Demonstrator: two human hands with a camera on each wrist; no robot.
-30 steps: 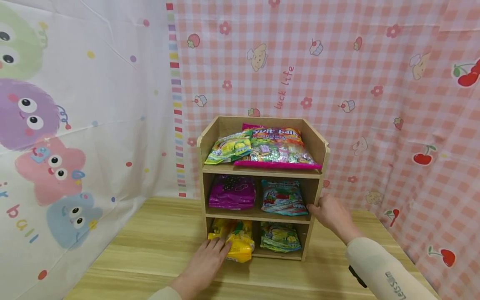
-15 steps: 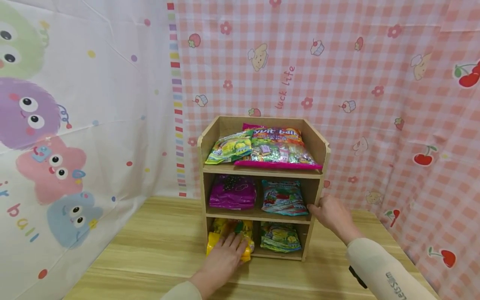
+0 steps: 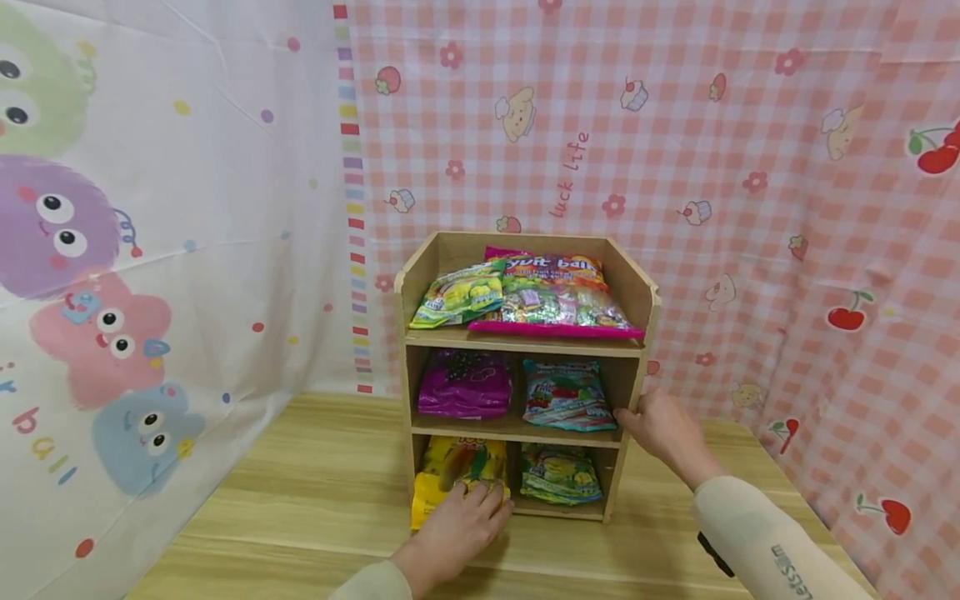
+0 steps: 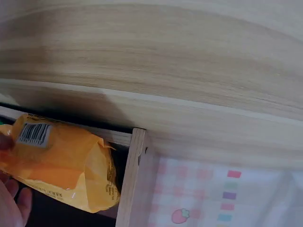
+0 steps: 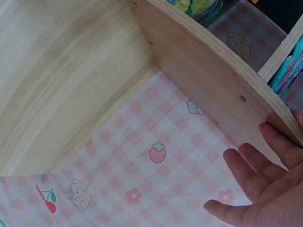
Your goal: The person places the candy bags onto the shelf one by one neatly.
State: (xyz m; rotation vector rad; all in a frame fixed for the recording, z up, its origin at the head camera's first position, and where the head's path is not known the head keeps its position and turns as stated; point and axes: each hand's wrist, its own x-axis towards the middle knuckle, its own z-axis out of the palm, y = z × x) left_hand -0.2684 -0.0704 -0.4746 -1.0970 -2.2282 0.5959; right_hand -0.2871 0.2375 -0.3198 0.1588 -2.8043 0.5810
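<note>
A small wooden shelf (image 3: 517, 434) stands on the table. In its lower left compartment a yellow candy bag (image 3: 431, 493) sticks out past the front edge. My left hand (image 3: 461, 529) has bent fingers over the bag's front right corner; in the left wrist view its fingers (image 4: 23, 203) hold the end of the bag, whose barcode faces the camera. My right hand (image 3: 663, 429) pinches the front edge of the shelf's right side panel (image 5: 208, 61) between thumb and index finger, the other fingers loosely bent outside it.
A purple bag (image 3: 465, 387) and a teal bag (image 3: 568, 396) lie on the middle level, a green-yellow bag (image 3: 561, 475) at lower right. The top holds a lemon candy bag (image 3: 461, 296) and a large pink-edged bag (image 3: 558, 300). Patterned cloths (image 3: 675, 125) hang behind.
My left hand has moved right across the yellow bag, from its left side to its front right corner. The bag has turned and its printed face now shows. The right hand stays put.
</note>
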